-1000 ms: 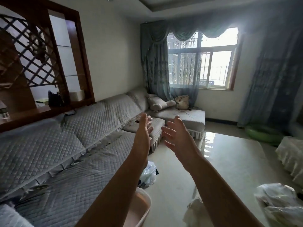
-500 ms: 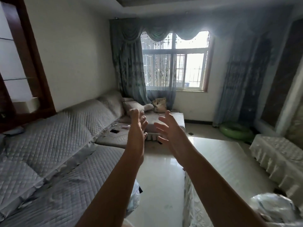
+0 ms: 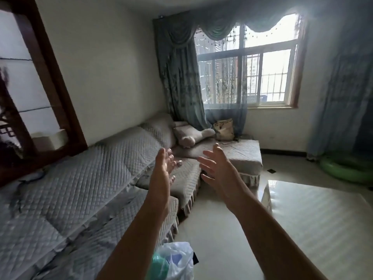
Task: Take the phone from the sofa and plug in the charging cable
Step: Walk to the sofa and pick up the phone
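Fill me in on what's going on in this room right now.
A person is facing a long grey quilted sofa with both bare arms stretched out ahead. The left hand and the right hand are open and empty, fingers spread, held in the air over the sofa's far seat. No phone or charging cable can be made out in this view, so nothing has been picked up yet. A plastic bag sits on the floor below the arms.

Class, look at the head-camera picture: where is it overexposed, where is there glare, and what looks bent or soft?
Head view: the window is blown out, backlighting the dim room; glare streaks the glossy table; the wide lens bows the wooden frame at the left edge; the bag at the bottom looks soft, and the left hand's fingers slightly blurred.
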`<state>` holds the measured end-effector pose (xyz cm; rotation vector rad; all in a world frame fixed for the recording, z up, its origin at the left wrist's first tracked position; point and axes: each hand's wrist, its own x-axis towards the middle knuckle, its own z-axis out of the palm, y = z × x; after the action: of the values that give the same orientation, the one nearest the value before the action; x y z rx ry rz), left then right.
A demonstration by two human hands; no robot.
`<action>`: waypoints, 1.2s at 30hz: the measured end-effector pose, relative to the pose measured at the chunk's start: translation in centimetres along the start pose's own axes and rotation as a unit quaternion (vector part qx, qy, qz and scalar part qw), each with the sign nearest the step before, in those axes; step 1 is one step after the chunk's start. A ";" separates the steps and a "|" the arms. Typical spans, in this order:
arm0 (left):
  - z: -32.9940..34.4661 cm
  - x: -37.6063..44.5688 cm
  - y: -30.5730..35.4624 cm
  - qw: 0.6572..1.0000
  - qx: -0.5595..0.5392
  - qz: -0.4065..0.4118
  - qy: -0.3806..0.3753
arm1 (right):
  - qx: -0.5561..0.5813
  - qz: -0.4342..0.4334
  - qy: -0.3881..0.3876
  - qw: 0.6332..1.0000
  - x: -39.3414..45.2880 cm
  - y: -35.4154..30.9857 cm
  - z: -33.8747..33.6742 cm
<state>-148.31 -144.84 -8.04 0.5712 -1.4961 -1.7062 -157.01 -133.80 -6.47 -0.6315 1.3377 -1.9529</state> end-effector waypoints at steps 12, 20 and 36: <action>3.7 15.1 -6.0 0.999 0.013 -0.026 0.023 | -0.002 0.033 -0.014 0.999 16.2 1.3 -3.3; 5.2 30.8 -9.5 0.999 -0.030 -0.028 -0.012 | -0.035 0.042 0.031 0.998 30.6 1.2 -4.3; 5.6 52.9 -14.9 0.997 -0.044 -0.061 -0.009 | -0.029 0.064 0.043 0.997 54.1 2.6 -4.6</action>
<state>-187.89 -183.06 -12.96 0.6124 -1.4147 -1.8649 -194.94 -172.63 -9.68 -0.4824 1.4552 -1.8620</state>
